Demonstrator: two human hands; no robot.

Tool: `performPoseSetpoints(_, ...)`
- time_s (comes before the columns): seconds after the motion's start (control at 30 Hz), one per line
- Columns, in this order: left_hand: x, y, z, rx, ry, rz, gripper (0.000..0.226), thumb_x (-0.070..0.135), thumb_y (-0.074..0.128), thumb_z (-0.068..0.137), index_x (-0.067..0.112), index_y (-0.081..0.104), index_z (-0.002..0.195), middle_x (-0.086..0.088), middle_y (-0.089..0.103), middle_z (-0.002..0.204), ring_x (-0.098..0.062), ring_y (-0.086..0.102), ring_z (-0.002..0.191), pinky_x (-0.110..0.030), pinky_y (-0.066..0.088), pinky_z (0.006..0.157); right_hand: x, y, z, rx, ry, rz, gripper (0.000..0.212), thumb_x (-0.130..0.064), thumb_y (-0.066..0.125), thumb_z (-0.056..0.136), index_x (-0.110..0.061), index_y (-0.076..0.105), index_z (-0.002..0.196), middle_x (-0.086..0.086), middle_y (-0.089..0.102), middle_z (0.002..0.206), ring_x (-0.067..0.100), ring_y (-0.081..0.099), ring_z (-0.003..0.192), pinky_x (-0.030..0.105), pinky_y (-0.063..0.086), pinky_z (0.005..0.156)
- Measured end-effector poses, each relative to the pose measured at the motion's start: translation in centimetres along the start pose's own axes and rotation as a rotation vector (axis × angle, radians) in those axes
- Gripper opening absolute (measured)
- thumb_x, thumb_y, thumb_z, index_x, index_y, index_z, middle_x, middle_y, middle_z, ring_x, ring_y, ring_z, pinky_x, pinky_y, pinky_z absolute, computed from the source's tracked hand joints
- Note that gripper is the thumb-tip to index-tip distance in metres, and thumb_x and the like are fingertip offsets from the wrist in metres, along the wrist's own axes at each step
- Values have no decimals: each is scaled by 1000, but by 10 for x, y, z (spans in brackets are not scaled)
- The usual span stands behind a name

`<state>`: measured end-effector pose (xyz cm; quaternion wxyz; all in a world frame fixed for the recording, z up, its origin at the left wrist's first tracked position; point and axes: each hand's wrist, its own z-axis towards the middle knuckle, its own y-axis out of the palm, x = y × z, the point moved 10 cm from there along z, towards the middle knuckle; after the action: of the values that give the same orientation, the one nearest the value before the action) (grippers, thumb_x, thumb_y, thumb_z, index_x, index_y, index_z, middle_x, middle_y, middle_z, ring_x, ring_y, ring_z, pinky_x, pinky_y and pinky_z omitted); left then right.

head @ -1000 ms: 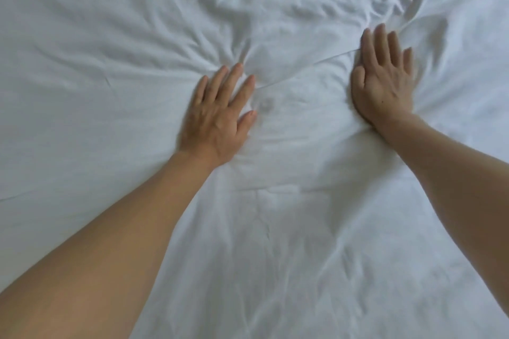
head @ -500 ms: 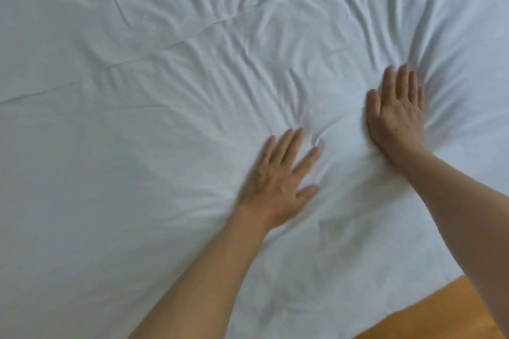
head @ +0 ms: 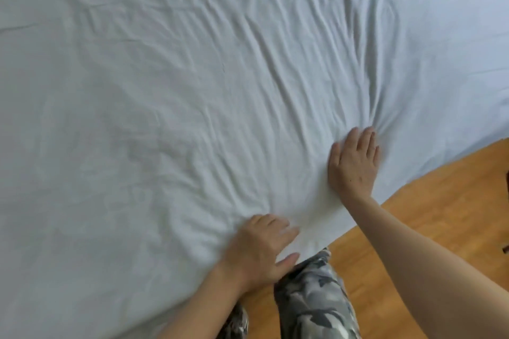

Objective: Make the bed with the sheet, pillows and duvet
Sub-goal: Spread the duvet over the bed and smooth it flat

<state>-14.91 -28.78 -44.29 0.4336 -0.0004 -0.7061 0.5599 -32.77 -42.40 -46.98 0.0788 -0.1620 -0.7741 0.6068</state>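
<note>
**Both palms flat on the white sheet at the bed's near edge**

White sheet (head: pixel 170 96) spread over nearly the whole view, covering the bed from the top of the frame down to a near edge running diagonally from lower left to upper right. Full outline cut off by the frame, so long axis impossible to tell. Creases fanning up and away from the two hands toward the far side; a longer fold line crossing the upper left.

Left hand (head: pixel 260 249) palm down on the sheet right at the near edge, fingers roughly straight and slightly spread, pointing up and to the right, thumb out beside the cloth's border. Blurred, so finer detail unclear. Nothing pinched: pressing flat.

Right hand (head: pixel 354 162) also palm down, further up and to the right, just inside the same edge, fingers straight and close together, pointing toward the far side. Cloth bunched into tight radiating wrinkles just beyond the fingertips. Flat press again, no grasp.

Wooden floor (head: pixel 429 217) at lower right beyond the edge. Grey patterned trousers (head: pixel 314 300) between the forearms at the bottom.
</note>
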Motion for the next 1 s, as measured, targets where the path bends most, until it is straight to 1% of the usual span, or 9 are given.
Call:
performPoseSetpoints(0.07,-24,-50,13,271,-163,-21,32,30,56,88,13,68,112,-4,67,105,-21,60,95,-37,51,78,-42,-23,10,99,-181,49,58,-32,26,100,1,27,147,19,20,157,29,15,147,42,8,120)
performPoseSetpoints(0.17,-89,-111,45,502,-402,192,36,22,51,90,6,64,119,-16,62,121,-32,55,110,-40,44,94,-120,-37,43,84,-455,70,58,-33,30,101,0,26,148,15,20,158,26,14,147,39,6,119)
performPoseSetpoints(0.27,-166,-145,96,482,-688,360,50,26,47,94,4,47,139,-26,40,146,-41,36,134,-46,28,111,-172,-36,99,-8,-593,32,61,-36,32,102,-6,15,152,11,7,161,22,3,149,37,0,119)
performPoseSetpoints(0.37,-209,-133,159,377,-911,347,59,34,39,100,5,26,150,-26,19,156,-42,18,144,-50,14,118,-152,-33,169,-51,-640,-20,61,-40,32,101,-10,17,152,9,7,161,22,4,148,38,2,118)
performPoseSetpoints(0.47,-161,-68,258,301,-800,433,67,45,32,95,6,30,149,-28,23,154,-42,21,143,-53,14,117,-40,-37,241,-29,-526,-33,63,-47,27,100,-17,14,154,4,7,162,20,4,148,35,-1,118)
performPoseSetpoints(0.6,-6,52,384,163,-478,309,69,51,41,90,12,38,147,-24,26,155,-37,24,144,-51,16,117,170,-74,303,38,-203,-86,66,-51,21,97,-18,11,154,6,11,161,22,8,148,41,7,120)
performPoseSetpoints(0.7,81,118,430,11,-354,279,67,52,40,93,17,33,150,-20,18,158,-34,17,147,-50,14,118,276,-91,317,-3,-66,-97,67,-52,15,97,-17,7,154,9,6,162,25,4,148,43,5,120)
performPoseSetpoints(0.9,160,189,451,-290,70,411,60,55,45,91,32,37,146,-12,19,160,-29,15,147,-48,4,117,384,-112,334,14,165,-48,66,-53,11,99,-18,7,154,15,2,161,28,1,148,47,4,120)
performPoseSetpoints(1.0,172,176,445,-225,255,369,47,49,48,92,33,52,136,-10,31,156,-27,25,144,-45,8,117,404,-117,336,-4,280,-39,63,-47,17,101,-13,8,154,18,4,160,30,2,148,47,5,119)
